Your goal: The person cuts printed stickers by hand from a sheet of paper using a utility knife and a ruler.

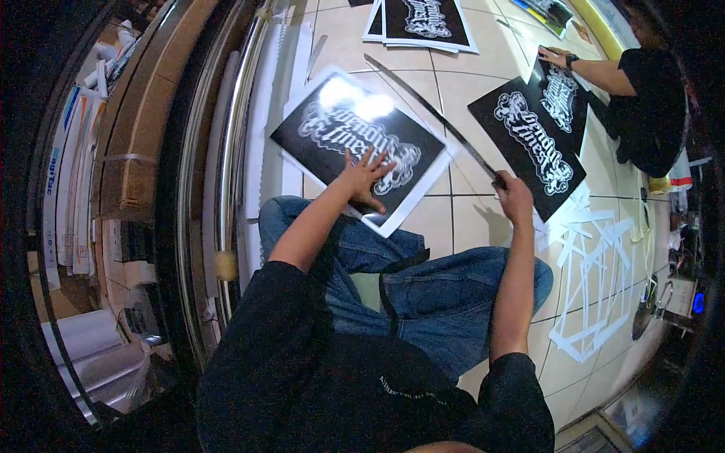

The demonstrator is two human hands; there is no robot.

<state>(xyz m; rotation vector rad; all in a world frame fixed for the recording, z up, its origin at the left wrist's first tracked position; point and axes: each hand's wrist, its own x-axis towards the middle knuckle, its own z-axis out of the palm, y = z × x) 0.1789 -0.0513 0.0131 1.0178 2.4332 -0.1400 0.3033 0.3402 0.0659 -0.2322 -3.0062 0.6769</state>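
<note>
My left hand [366,181] lies with its fingers spread over a glossy black print with white lettering [340,140], which has a white border and rests tilted in front of my crossed legs. In my right hand [515,198] is one end of a long, thin metal ruler [434,113]. The fingers are closed round it, and it slants away up and to the left, past the print's right corner. Right of the ruler, black trimmed prints [532,147] with the same lettering lie overlapping on the floor.
Another person [649,106] reaches a hand onto the prints at the right. White offcut strips [593,279] lie tangled on the tiled floor [483,302]. More bordered prints [428,26] are at the far side. Along my left runs a metal roller [234,151] beside cardboard boxes [147,128].
</note>
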